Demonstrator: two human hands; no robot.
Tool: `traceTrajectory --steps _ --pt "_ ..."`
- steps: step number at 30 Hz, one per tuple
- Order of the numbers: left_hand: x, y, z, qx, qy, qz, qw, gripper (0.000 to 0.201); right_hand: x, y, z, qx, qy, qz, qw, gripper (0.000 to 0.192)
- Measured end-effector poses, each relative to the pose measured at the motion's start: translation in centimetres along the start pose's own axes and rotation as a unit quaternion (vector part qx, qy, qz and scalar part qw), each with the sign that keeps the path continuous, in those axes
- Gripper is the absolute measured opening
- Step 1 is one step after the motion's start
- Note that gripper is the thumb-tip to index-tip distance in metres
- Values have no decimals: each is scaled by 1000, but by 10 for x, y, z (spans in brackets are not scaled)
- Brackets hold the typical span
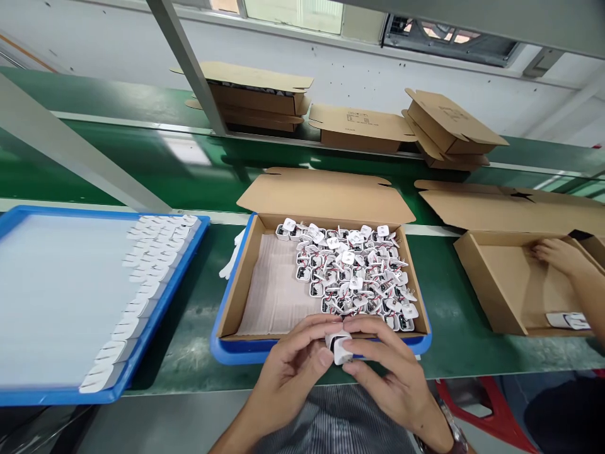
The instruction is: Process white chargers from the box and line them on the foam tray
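Observation:
Between my fingers is a small white plastic casing (341, 348) with a dark opening on one side. My left hand (295, 362) grips it from the left with thumb and fingertips. From the right, my right hand (390, 366) pinches the same casing. Just beyond my hands stands an open cardboard box (242, 280) in a blue tray (222, 350). Many small white square casings (357, 271) fill its middle and right, several with tilted lids and red wires showing. Bare liner shows at its left side.
At left, a blue-rimmed tray (163, 315) holds rows of white parts (146, 277). On the right a co-worker's hand (560, 255) reaches into another cardboard box (489, 284), where a white piece (567, 320) lies. Closed cartons (359, 126) stand on the back shelf. A red stool (501, 410) is below the bench.

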State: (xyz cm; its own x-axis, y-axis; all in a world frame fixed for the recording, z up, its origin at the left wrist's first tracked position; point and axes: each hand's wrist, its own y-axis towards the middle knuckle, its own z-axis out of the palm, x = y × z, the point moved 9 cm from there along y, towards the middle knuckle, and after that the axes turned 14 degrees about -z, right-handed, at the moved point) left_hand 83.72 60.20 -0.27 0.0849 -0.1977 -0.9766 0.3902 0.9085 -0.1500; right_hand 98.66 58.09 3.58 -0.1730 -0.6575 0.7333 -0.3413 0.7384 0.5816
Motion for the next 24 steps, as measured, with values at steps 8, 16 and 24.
traceTrajectory --steps 8,16,24 --pt "-5 -4 -7 -127 98 58 985 28 -16 -10 -7 -81 5 64 995 29" --pt "-26 -8 -6 -195 220 161 942 27 17 8 5 -5 -105 -121 987 53" --pt "-30 -9 -8 -197 216 174 940 28 9 -1 10 54 -144 -108 982 62"
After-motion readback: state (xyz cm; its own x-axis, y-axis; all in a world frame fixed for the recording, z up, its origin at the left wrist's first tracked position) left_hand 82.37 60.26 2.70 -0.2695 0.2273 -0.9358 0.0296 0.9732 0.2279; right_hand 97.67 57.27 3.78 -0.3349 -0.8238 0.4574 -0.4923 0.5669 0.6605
